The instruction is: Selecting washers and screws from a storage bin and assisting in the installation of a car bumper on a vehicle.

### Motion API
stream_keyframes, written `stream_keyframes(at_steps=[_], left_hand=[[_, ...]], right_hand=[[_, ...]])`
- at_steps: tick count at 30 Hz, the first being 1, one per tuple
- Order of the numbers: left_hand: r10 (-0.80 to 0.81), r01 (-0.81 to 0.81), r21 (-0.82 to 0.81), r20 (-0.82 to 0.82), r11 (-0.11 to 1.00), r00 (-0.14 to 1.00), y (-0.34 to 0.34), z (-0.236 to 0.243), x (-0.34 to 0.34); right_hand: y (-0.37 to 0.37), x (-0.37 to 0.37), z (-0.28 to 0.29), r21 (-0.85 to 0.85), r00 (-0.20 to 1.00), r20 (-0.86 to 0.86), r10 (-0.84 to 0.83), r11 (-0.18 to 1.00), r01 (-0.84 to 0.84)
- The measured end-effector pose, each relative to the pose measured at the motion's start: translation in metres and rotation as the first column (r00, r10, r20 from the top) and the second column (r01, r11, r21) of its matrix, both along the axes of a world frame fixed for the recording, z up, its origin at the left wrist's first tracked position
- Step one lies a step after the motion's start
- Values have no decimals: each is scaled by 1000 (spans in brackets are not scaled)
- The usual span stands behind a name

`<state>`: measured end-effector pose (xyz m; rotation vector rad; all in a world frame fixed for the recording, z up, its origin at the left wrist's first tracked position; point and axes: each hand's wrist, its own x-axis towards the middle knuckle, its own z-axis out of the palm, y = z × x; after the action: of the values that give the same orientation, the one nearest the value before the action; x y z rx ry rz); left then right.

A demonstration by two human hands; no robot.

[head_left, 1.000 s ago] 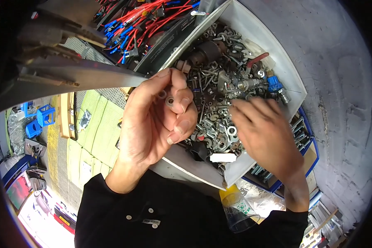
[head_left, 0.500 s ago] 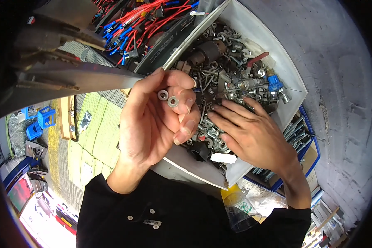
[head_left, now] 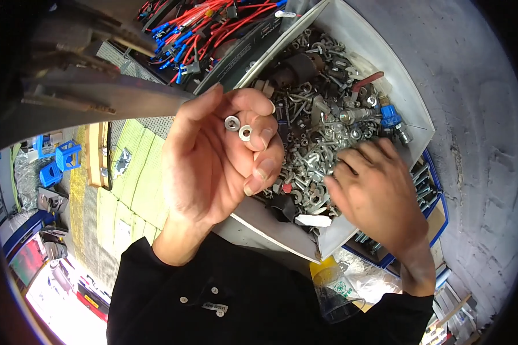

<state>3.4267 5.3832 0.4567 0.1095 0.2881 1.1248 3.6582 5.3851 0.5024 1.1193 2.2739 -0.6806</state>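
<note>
We hold two ring-shaped washers (head_left: 237, 126) on the curled fingers of our left hand (head_left: 210, 164), which is palm-up and loosely cupped above the left side of the white bin (head_left: 282, 231). Both flat faces tilt up toward us. Round, they are equally wide every way; the pair sits side by side in a line slanting toward the bin's right side. They look like smooth, silvery metal.

Our right hand (head_left: 374, 184) is palm-down with bent fingers at the pile of hardware (head_left: 313, 158), by the bin's near-right edge; we cannot tell whether it grips anything, since its fingertips are hidden.

The pile mixes shiny and dull metal bolts, nuts and rings, too many for us to count. On it we count one dark, thick cylinder (head_left: 298, 70) near the far-left edge, one red lever (head_left: 369, 81) slanting toward the far-right edge, one blue fitting (head_left: 390, 117) near the right corner and one flat white strip (head_left: 313, 221) near the near corner. Outside the near-right edge, long threaded bolts (head_left: 423, 185) lie in a blue-rimmed box (head_left: 445, 214).
</note>
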Motion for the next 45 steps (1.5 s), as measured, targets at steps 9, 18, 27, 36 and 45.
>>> stream_keyframes(at_steps=[9,18,27,36,45], left_hand=[[-10,21,-94,119,995,993,1,-1,-4],[-31,27,35,113,999,993,1,-5,-4],[-58,52,58,116,997,992,3,-10,-5],[-33,27,63,99,998,995,3,-12,-4],[-21,17,57,67,998,998,2,-11,-6]], right_hand=[[-3,2,-19,228,979,-190,78,973,-33],[-12,3,-21,309,972,-217,89,951,-18],[-13,-4,-13,125,958,-277,74,991,-41],[-17,0,-22,231,955,-270,125,971,-62],[-19,-7,-32,423,940,-319,122,906,26]])
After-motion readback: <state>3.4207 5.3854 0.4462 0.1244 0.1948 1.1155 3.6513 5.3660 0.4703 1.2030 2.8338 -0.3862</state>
